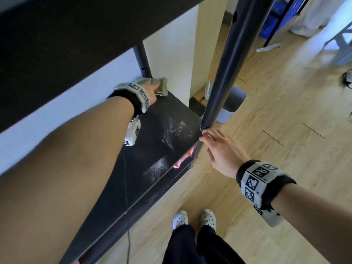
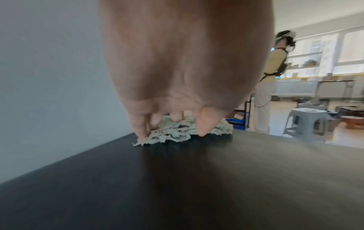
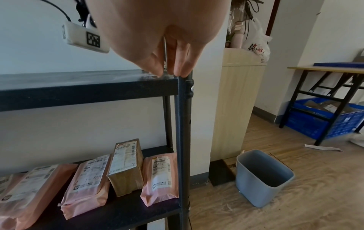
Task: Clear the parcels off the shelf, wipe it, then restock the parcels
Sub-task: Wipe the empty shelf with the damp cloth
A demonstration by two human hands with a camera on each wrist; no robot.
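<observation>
The black shelf [image 1: 171, 134] carries no parcels and shows pale dust streaks near its front right corner. My left hand [image 1: 152, 88] is at the far back corner by the rear post, gripping a crumpled green cloth [image 1: 162, 86] against the board. In the left wrist view the left hand [image 2: 172, 130] has fingers and thumb bunched on the cloth [image 2: 220, 130]. My right hand [image 1: 207, 138] holds the front right post [image 1: 228, 73] at shelf height, thumb and fingers either side of the post [image 3: 183, 124]. On the tier below lie pink mailers [image 3: 159, 175] and a brown box parcel [image 3: 126, 166].
An upper black shelf [image 1: 76, 35] overhangs my left arm. A grey bin [image 3: 263, 175] stands on the wooden floor right of the rack. A blue crate [image 3: 325, 118] sits under a table. A grey stool [image 2: 307, 121] and another person [image 2: 271, 74] are farther off.
</observation>
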